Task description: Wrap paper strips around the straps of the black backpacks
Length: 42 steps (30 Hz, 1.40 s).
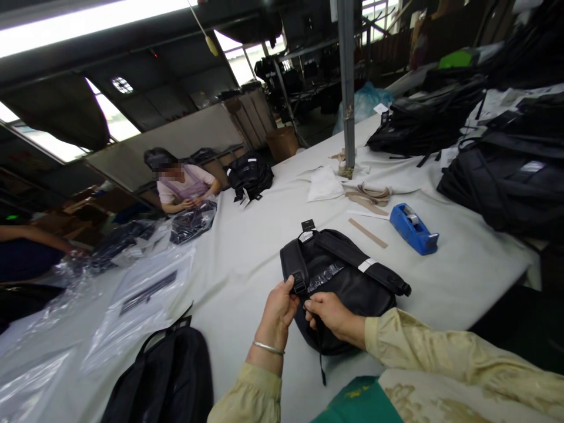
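Observation:
A black backpack (pixel 359 291) lies on the white-covered table in front of me, its shoulder straps facing up. One strap (pixel 293 258) ends in a buckle near its lower end, and my left hand (pixel 281 305) pinches it there. My right hand (pixel 328 311) is closed just beside it, over the backpack's lower left edge; what its fingers hold is hidden, perhaps the strap's loose end. A white band (pixel 366 265) wraps the other strap. A black tag (pixel 308 225) sticks out by the top handle.
A blue tape dispenser (pixel 412 229) and a brown strip (pixel 368 232) lie beyond the backpack. Another black backpack (pixel 165 376) lies at lower left, near clear plastic bags (pixel 145 294). Bags are piled (pixel 506 176) at right. A metal post (pixel 346 88) rises from the table. A co-worker (pixel 187 185) sits across.

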Each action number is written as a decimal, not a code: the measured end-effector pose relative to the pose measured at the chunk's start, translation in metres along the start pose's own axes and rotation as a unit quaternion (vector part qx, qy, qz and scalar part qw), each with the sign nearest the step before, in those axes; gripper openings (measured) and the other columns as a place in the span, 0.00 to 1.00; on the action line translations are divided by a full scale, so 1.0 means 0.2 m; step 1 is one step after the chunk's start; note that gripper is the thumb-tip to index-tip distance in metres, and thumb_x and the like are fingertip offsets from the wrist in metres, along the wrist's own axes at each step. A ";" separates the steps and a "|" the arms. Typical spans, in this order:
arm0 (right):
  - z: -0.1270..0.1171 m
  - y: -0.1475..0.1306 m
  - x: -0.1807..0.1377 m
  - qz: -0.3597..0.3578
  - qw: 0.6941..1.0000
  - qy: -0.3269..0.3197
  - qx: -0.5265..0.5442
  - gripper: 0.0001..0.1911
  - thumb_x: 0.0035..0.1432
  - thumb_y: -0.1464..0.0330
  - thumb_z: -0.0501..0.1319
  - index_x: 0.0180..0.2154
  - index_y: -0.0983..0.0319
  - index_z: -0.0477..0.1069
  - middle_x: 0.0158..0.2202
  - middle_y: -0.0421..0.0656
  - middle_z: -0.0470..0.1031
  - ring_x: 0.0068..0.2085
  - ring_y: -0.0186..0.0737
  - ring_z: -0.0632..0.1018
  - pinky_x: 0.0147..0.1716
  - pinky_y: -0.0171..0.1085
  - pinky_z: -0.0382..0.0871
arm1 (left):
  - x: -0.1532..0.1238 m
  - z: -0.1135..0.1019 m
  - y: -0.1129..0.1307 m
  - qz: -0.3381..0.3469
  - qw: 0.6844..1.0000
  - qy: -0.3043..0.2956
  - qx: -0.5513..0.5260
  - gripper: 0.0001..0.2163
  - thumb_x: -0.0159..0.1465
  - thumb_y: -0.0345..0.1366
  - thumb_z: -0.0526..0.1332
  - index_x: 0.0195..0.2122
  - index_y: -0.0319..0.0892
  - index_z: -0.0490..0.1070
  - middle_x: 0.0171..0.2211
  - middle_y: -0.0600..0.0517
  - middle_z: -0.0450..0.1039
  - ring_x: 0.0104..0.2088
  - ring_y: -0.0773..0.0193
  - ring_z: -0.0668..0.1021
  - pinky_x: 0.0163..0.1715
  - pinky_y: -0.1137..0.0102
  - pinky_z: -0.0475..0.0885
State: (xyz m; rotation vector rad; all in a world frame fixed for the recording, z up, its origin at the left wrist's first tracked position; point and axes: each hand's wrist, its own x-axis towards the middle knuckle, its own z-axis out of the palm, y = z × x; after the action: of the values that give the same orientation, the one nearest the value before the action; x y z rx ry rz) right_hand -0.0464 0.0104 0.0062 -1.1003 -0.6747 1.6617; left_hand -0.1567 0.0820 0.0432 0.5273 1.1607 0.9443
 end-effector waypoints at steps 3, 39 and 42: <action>0.00 -0.04 0.02 -0.046 0.998 -0.013 -0.044 0.13 0.52 0.61 0.63 0.25 0.64 0.70 0.24 0.41 0.74 0.23 0.31 0.73 0.25 0.33 0.67 | 0.01 -0.01 -0.03 -0.005 0.999 0.032 -0.010 0.05 0.63 0.31 0.61 0.30 0.38 0.68 0.22 0.50 0.73 0.21 0.65 0.77 0.23 0.72 0.73; 0.03 -0.12 0.14 -0.103 0.991 -0.010 -0.087 0.13 0.50 0.59 0.65 0.29 0.64 0.74 0.28 0.43 0.78 0.29 0.38 0.76 0.33 0.37 0.70 | 0.01 -0.01 0.08 0.005 0.999 0.050 -0.008 0.06 0.64 0.33 0.59 0.30 0.39 0.67 0.20 0.52 0.70 0.16 0.66 0.72 0.15 0.73 0.65; 0.04 -0.14 0.13 -0.108 0.990 -0.049 -0.077 0.15 0.51 0.57 0.65 0.32 0.64 0.75 0.32 0.44 0.79 0.31 0.38 0.77 0.36 0.38 0.71 | 0.01 0.00 0.11 0.005 0.998 0.055 -0.013 0.05 0.64 0.32 0.59 0.31 0.39 0.67 0.21 0.52 0.71 0.17 0.66 0.72 0.16 0.73 0.66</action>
State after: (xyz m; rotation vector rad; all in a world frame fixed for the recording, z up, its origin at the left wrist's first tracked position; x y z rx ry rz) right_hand -0.0431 0.0455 0.0243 -1.0184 -0.9640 1.5034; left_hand -0.1645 0.0951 0.0599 0.4653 1.2441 1.0054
